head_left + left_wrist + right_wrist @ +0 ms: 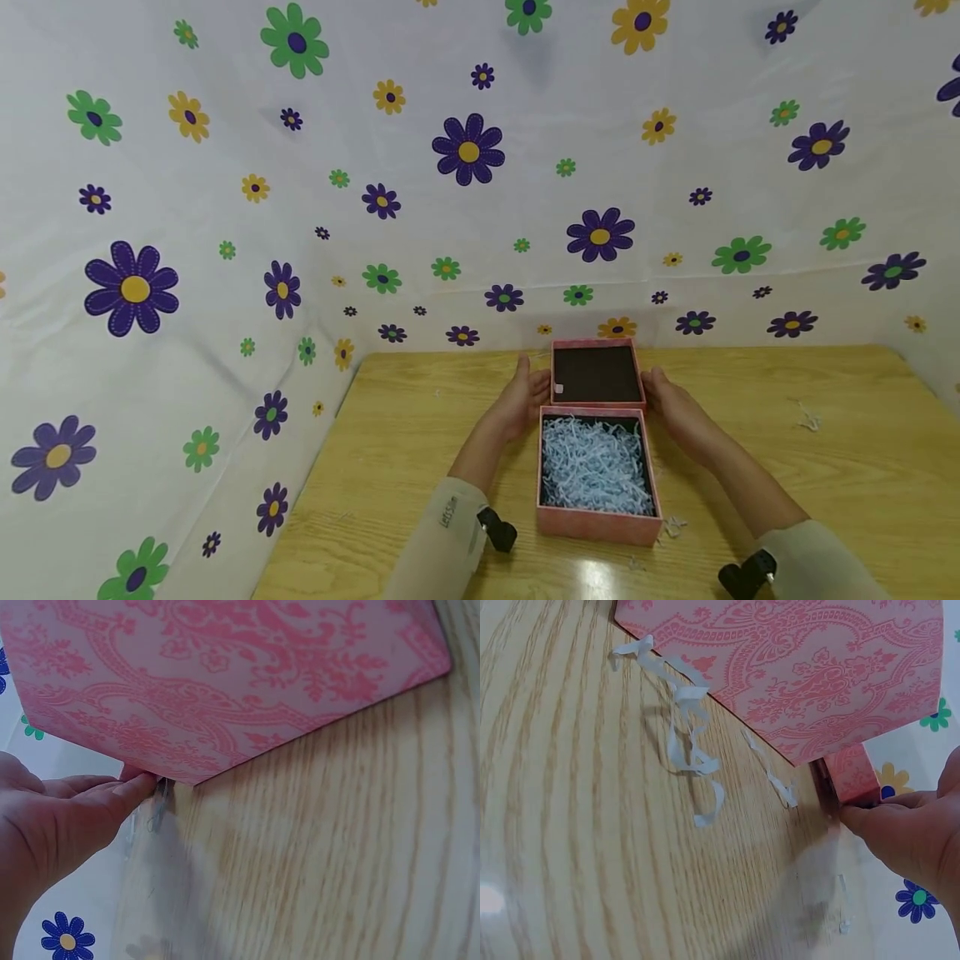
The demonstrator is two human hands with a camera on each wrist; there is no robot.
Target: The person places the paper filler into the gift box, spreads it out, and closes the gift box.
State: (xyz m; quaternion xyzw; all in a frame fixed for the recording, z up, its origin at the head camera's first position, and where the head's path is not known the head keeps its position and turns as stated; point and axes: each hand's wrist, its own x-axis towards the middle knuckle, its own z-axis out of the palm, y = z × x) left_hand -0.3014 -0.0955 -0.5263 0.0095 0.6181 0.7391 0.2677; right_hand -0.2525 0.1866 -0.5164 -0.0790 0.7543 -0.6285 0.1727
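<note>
A pink patterned box (600, 525) stands on the table, filled with pale blue shredded paper (596, 467). Behind it lies the pink box lid (597, 406), dark inside facing up, with a small pale tag in one corner. My left hand (519, 402) touches the lid's left side, its fingers extended toward the edge and the thumb raised. On the opposite side, my right hand (678, 417) has its fingertips against the lid's wall (853, 774). In both wrist views the box's patterned side (247, 690) hides part of the lid and of the fingertips.
Loose paper shreds (694, 742) lie on the wooden table (420, 467) to the right of the box, with more farther right. A white flowered cloth (525, 208) hangs at the back and left. Each sleeve carries a black wrist camera (497, 531).
</note>
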